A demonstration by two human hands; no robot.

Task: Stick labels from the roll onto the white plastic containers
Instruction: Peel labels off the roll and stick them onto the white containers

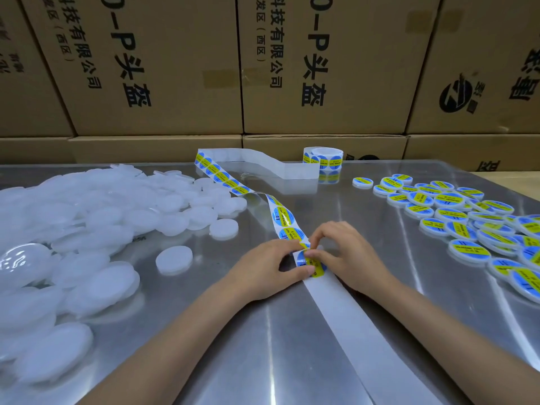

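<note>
Head view: left hand [264, 266] and right hand [346, 252] together at centre of the metal surface [263, 331], both pinching one blue-and-yellow label [311, 263] at the end of the label strip [285, 217]. Left thumb and forefinger clamped on the label's near and left edge; right fingertips curled onto its top. Bare white backing [359, 325] trailing from under the hands toward 5 o'clock, off the near edge. Strip running from the hands toward 11 o'clock, folding back there, then snaking right to the roll [323, 157], standing at 12 o'clock near the far edge. Heap of unlabelled white containers [87, 217] spread from 8 to 10 o'clock, one lone container [174, 259] just left of the left hand, apart from it. Labelled containers [455, 217] piled from 1 to 3 o'clock, well apart from the hands. Stacked cardboard boxes [321, 68] with black printing along the back, behind the surface.
</note>
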